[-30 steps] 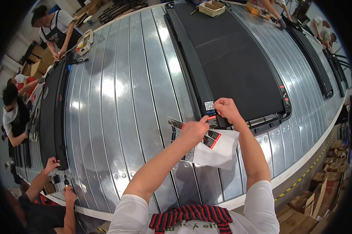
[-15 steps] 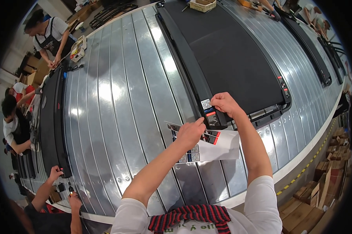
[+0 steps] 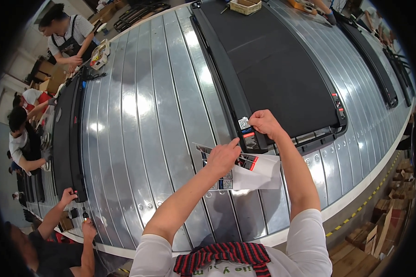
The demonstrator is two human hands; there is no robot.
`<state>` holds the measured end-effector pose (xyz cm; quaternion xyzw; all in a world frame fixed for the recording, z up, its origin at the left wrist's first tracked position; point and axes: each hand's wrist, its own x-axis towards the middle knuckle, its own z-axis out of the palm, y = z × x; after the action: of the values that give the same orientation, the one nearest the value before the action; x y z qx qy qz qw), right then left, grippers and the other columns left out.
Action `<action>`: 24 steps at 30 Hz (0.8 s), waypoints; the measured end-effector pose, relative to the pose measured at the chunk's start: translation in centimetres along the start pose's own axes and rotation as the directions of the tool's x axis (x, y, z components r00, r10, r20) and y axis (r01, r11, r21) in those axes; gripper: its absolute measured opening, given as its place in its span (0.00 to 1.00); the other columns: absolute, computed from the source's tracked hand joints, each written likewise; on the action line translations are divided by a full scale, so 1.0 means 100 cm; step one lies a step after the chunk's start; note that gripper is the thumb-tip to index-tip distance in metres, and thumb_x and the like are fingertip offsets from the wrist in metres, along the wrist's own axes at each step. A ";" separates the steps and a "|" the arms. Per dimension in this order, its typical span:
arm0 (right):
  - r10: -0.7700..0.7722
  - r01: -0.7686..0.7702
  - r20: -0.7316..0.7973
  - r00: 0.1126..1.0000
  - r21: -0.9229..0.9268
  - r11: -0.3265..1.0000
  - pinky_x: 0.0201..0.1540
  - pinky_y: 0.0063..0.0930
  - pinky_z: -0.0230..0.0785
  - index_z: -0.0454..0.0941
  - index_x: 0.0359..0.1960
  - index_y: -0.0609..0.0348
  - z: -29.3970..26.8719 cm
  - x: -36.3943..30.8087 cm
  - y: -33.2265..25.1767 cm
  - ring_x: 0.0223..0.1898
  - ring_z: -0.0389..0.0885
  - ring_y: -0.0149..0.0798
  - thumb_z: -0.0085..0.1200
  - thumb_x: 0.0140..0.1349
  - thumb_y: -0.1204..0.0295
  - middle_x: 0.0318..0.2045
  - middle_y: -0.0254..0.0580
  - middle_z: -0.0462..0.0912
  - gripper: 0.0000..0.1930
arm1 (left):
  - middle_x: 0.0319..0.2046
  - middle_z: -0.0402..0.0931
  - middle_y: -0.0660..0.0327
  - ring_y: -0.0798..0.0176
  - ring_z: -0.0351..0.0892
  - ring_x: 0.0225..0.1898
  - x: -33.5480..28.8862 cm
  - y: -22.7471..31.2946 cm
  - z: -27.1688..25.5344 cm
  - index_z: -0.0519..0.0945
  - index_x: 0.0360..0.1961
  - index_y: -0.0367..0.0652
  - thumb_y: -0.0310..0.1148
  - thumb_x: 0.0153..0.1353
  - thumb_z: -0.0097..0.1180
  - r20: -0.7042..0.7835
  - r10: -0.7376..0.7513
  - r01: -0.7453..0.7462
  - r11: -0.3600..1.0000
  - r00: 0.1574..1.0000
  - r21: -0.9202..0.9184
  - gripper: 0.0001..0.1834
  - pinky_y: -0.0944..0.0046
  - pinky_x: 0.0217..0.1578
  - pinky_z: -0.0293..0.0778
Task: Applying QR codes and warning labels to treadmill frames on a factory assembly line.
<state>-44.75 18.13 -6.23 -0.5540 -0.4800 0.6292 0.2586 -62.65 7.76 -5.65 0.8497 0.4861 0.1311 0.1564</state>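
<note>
A ribbed metal table fills much of the frame, bearing a black treadmill, upper centre. A white sticker sheet lies under your left hand, whose grip is unclear. At centre, a QR label, lengthwise along the treadmill, sits just left of your nearer right hand, its fingertips pinched together.

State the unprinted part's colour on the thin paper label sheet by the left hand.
White sheet, clearest in the head view.
</note>
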 end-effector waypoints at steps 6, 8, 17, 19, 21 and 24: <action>-0.015 0.015 -0.002 1.000 0.001 1.000 0.12 0.15 0.49 0.72 0.19 0.63 -0.001 0.001 0.003 0.11 0.60 0.21 0.51 0.46 0.77 0.11 0.29 0.67 0.03 | 0.49 0.67 0.55 0.49 0.75 0.28 0.002 0.007 -0.008 0.69 0.23 0.38 0.26 0.44 0.49 0.020 -0.013 0.013 1.000 1.000 0.006 0.05 0.54 0.29 0.71; -0.021 0.021 -0.001 1.000 0.005 1.000 0.12 0.15 0.49 0.72 0.19 0.63 -0.001 0.002 0.004 0.11 0.60 0.21 0.51 0.46 0.77 0.11 0.29 0.67 0.03 | 0.49 0.66 0.53 0.52 0.76 0.33 0.002 0.012 -0.014 0.70 0.26 0.37 0.22 0.44 0.46 0.100 -0.050 0.047 0.998 0.994 0.035 0.06 0.56 0.34 0.71; -0.030 0.030 -0.047 0.998 -0.007 1.000 0.12 0.15 0.49 0.71 0.19 0.63 0.000 -0.001 0.003 0.11 0.60 0.21 0.50 0.46 0.78 0.11 0.30 0.67 0.03 | 0.52 0.64 0.52 0.51 0.75 0.32 0.011 0.008 -0.011 0.69 0.25 0.37 0.21 0.43 0.46 0.121 -0.001 -0.005 0.999 0.993 0.045 0.05 0.55 0.33 0.71; -0.048 0.048 -0.053 0.997 -0.011 0.999 0.12 0.16 0.49 0.71 0.19 0.63 -0.001 0.000 0.006 0.11 0.60 0.21 0.50 0.46 0.78 0.11 0.30 0.67 0.03 | 0.52 0.63 0.52 0.51 0.75 0.32 0.014 0.006 -0.009 0.69 0.25 0.37 0.21 0.43 0.46 0.119 0.009 -0.014 0.999 0.993 0.037 0.04 0.55 0.33 0.71; -0.055 0.054 -0.060 0.997 -0.023 0.998 0.12 0.16 0.50 0.72 0.19 0.64 -0.001 0.001 0.006 0.11 0.61 0.22 0.50 0.46 0.78 0.11 0.30 0.67 0.03 | 0.52 0.63 0.52 0.50 0.75 0.31 0.019 0.004 -0.007 0.69 0.24 0.37 0.22 0.43 0.47 0.118 0.018 -0.022 0.999 0.993 0.030 0.04 0.54 0.33 0.71; -0.062 0.058 -0.063 0.996 -0.053 0.997 0.13 0.16 0.50 0.72 0.19 0.64 0.001 -0.001 0.002 0.12 0.61 0.22 0.49 0.45 0.78 0.11 0.30 0.67 0.03 | 0.53 0.62 0.52 0.50 0.75 0.31 0.025 0.004 -0.008 0.69 0.24 0.37 0.22 0.43 0.47 0.157 0.019 -0.027 0.999 0.987 0.047 0.03 0.54 0.32 0.71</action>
<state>-44.74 17.95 -6.38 -0.5659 -0.5036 0.5904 0.2786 -61.44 9.83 -4.61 0.8665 0.4655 0.0538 0.1719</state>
